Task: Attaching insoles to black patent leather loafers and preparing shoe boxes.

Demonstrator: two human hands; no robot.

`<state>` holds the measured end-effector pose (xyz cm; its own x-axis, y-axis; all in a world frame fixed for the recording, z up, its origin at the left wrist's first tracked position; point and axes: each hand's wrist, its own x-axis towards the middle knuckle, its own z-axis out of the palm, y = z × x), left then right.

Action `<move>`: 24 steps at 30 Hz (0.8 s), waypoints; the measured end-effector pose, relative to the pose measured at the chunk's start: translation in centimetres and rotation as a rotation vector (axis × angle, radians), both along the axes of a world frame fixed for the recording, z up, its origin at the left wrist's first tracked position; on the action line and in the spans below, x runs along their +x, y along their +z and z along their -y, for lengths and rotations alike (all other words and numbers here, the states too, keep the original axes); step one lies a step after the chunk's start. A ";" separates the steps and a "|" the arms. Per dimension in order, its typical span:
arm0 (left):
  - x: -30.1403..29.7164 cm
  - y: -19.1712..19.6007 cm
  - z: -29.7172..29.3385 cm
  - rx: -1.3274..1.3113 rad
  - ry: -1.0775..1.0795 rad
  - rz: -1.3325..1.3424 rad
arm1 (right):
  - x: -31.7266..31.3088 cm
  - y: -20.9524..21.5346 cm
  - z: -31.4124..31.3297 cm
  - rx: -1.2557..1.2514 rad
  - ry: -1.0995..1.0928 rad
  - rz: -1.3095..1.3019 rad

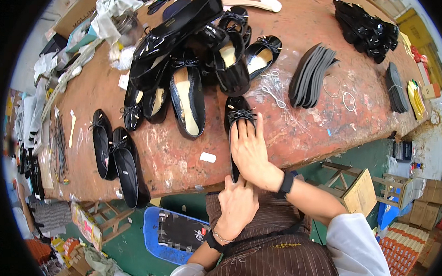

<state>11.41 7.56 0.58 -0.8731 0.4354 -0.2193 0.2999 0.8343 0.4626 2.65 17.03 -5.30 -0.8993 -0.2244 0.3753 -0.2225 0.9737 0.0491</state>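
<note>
A glossy black ballet flat [234,105] with a small bow lies near the table's front edge, its toe pointing away from me. My right hand [251,151] reaches into its opening, fingers flat inside behind the bow and thumb along the outer side. At the heel end, my left hand [238,205] is closed with its index finger against the shoe's back. The insole is hidden under my right hand. Left of it rests a pair of black flats [127,168]. Beyond lies a heap of patent shoes [187,99], several with pale insoles showing.
A stack of grey strips [311,78] lies right of the shoe, beside rubber bands [349,101]. A glossy black pile [366,28] is at the far right. A white label [208,157] lies nearby. Below the table are a blue bin [152,243] and a wooden stool [359,191].
</note>
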 end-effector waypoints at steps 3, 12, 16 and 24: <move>0.0 0.0 0.0 0.023 0.012 -0.099 | -2.7 0.9 -0.3 0.067 0.042 0.357; 1.4 4.6 10.0 0.532 0.074 0.169 | -5.6 10.0 -12.6 -0.723 0.468 0.392; 2.2 10.6 17.0 0.390 0.281 -0.131 | -12.4 8.5 -21.3 -0.031 0.224 0.136; -0.2 3.3 24.6 -0.207 0.473 -0.335 | -11.4 11.5 -25.7 0.045 0.176 0.599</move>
